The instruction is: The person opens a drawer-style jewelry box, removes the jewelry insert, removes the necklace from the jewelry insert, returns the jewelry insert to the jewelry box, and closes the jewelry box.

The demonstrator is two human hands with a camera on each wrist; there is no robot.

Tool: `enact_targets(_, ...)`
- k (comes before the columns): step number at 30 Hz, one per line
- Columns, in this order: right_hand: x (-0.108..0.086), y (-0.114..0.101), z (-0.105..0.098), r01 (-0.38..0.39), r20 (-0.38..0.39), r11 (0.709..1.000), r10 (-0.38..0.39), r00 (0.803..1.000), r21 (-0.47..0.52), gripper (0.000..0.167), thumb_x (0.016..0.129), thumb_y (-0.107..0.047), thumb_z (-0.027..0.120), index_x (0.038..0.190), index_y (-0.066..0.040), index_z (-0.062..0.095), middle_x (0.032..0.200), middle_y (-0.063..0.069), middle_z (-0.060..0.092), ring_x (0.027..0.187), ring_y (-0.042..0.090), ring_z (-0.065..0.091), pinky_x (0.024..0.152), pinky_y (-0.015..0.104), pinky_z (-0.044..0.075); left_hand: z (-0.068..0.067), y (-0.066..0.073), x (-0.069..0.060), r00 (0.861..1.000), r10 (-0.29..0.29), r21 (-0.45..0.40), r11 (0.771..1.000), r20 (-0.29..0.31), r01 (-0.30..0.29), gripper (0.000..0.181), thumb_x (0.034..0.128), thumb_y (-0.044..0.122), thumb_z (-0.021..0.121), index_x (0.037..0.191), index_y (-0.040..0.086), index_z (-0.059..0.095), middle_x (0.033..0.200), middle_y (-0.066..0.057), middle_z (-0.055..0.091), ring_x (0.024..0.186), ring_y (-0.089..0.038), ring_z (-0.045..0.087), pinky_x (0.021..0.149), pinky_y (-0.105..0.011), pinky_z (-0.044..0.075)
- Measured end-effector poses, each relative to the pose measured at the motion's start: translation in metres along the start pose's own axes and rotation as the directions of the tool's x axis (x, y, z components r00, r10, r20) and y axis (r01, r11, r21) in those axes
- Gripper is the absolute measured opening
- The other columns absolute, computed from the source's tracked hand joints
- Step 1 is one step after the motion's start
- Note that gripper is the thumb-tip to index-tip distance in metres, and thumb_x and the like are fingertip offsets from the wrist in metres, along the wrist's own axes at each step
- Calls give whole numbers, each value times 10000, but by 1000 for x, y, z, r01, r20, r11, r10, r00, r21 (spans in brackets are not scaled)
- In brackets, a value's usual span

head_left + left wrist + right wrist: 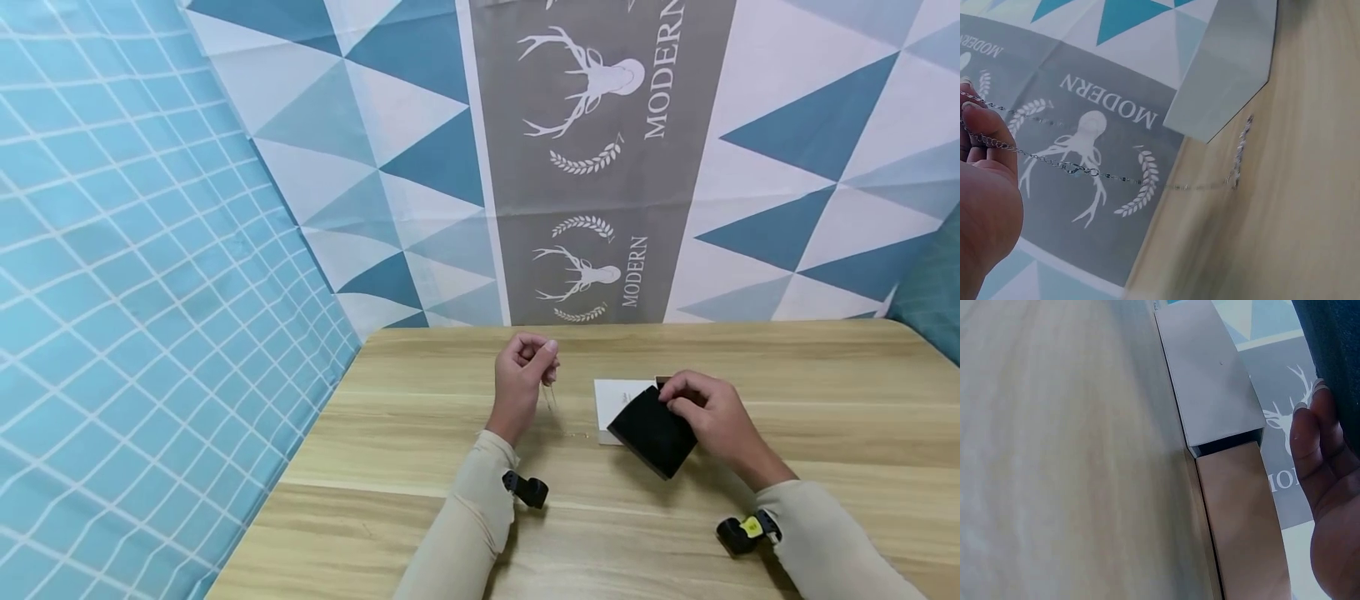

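Note:
My left hand (521, 377) is raised above the table and pinches a thin silver chain necklace (1110, 176) between thumb and fingers. The chain hangs in a doubled strand, its clasp visible in the left wrist view. Its lower end reaches the tabletop, where a slim twisted silver piece (1243, 150) lies beside the white box (1225, 75). Thumb and fingers of my right hand (708, 417) pinch the edge of a flat black square pad (651, 435), held tilted in front of the box. In the right wrist view the pad is only a dark strip at the edge.
The white sleeve (1210, 375) has a brownish drawer section (1241, 519) partly out of it, with a dark gap between them. All stand on a wooden table (360, 517). A patterned cloth (585, 167) hangs behind, and a blue checked cloth (135, 292) at the left.

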State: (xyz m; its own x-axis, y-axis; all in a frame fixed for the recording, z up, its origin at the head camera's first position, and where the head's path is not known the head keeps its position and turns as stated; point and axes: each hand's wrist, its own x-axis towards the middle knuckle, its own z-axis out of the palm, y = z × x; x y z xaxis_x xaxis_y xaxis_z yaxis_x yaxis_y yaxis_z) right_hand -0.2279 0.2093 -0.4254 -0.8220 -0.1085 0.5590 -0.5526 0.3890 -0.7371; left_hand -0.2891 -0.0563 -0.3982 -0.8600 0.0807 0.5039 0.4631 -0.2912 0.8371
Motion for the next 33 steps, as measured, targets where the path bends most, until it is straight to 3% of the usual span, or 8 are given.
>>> enact_targets(7,-1,2,1,18,-3,1000,-18,1000,-5,241,861,157,606,878,-69,688,912,80,684,787,67,597,700,167,461,-10,4,-1,999,29,5,1000,-20,-29,235,966,144,678,1013,-58,568,765,-46,622,603,-116,565,565,-231,486)
enact_targets(13,-2,2,1,24,-11,1000,-25,1000,-9,170,857,160,607,879,6,675,888,-25,670,775,70,588,701,164,456,-16,3,0,998,29,36,999,-49,-27,202,965,112,673,1009,-60,575,751,-48,621,592,-117,572,556,-234,486)
enact_targets(24,0,1,0,4,-6,1000,-4,1000,-13,193,877,142,599,885,-31,684,916,32,677,787,84,589,706,170,457,-20,-1,-2,1000,15,187,982,3,-16,178,984,134,664,1024,-27,598,782,-150,648,602,-157,628,545,-314,543)
enact_targets(29,0,2,-1,0,-2,1000,0,1000,-17,234,884,133,597,884,-80,693,973,106,689,833,68,609,720,167,462,-21,-11,-2,1000,14,277,961,17,-18,154,982,188,673,1004,45,621,781,-99,660,612,-191,649,577,-398,570)
enact_targets(33,0,2,0,-7,1,1000,7,1000,-16,226,892,128,594,890,-76,693,1005,121,687,847,63,613,725,163,466,-19,-16,-5,1000,14,349,937,18,-19,84,987,110,654,1000,34,620,792,-123,662,621,-279,656,608,-466,571)
